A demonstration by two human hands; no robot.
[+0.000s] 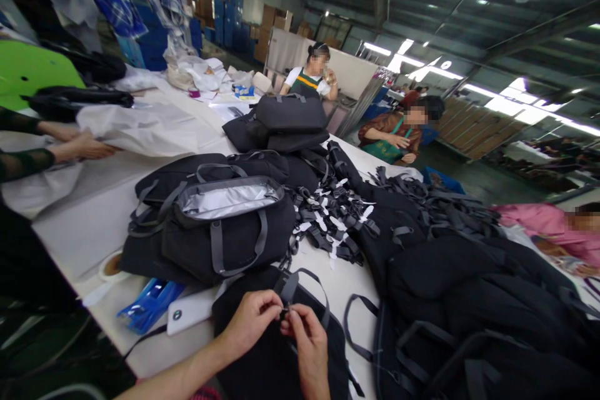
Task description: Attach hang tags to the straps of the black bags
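Left hand (250,319) and right hand (307,334) together at the near edge of the long white worktable (94,219), fingertips of both pinched shut on one small dark fitting (284,311) at the end of a grey webbing strap (300,284). Could not tell what kind of fitting it was, too small and half hidden by the fingers. Strap looped up off a flat black fabric bag (267,350) lying directly under both hands. Just beyond, a bulky black bag with grey handles and a silver lining (225,225), top open. To the right, a heap of black straps with white tags (328,219) beside a large pile of black bags (469,300). Left of the hands, a blue plastic packet (150,303) and a white flat device (192,315), touching the black bag's edge. Farther left, a co-worker's hands (89,147) resting on white sheet material (145,128).
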